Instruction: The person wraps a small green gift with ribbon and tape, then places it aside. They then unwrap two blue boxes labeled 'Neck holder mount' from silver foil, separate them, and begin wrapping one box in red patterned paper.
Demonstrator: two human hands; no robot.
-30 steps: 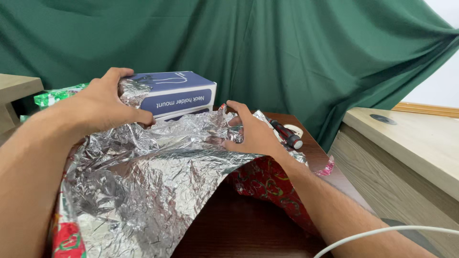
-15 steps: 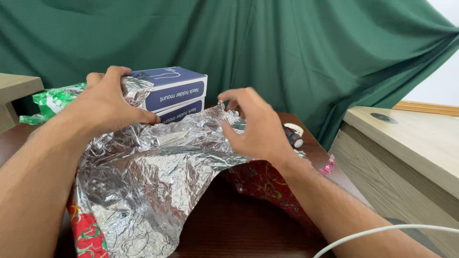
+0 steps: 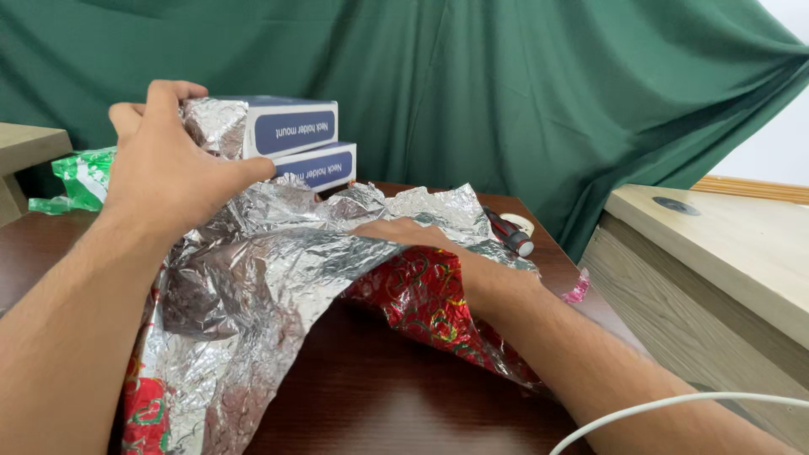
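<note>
Taking the two stacked blue-and-white boxes (image 3: 295, 143) as the landmark: far to their left a crumpled green film wrapper (image 3: 80, 179) lies on the dark wooden bench (image 3: 404, 396), half hidden behind the left forearm. The left hand (image 3: 168, 164) is clamped on the left end of the top box, fingers curled over the top and thumb along its front, pressing crinkled foil against the cardboard; that end of the boxes is covered by hand and foil. The wrapping sheet (image 3: 270, 278), silver and heavily creased on the inner face, red with a green and gold pattern on the outer, spills from the boxes toward the camera and runs out of view at the bottom edge. Right of the boxes and nearer, the right hand (image 3: 413, 236) lies flat and open, palm down, its fingertips tucked under a foil fold. Beyond it, a black-and-red tool handle (image 3: 510, 238) shows only in part. A white cable (image 3: 666, 409) crosses the bottom right corner.
</note>
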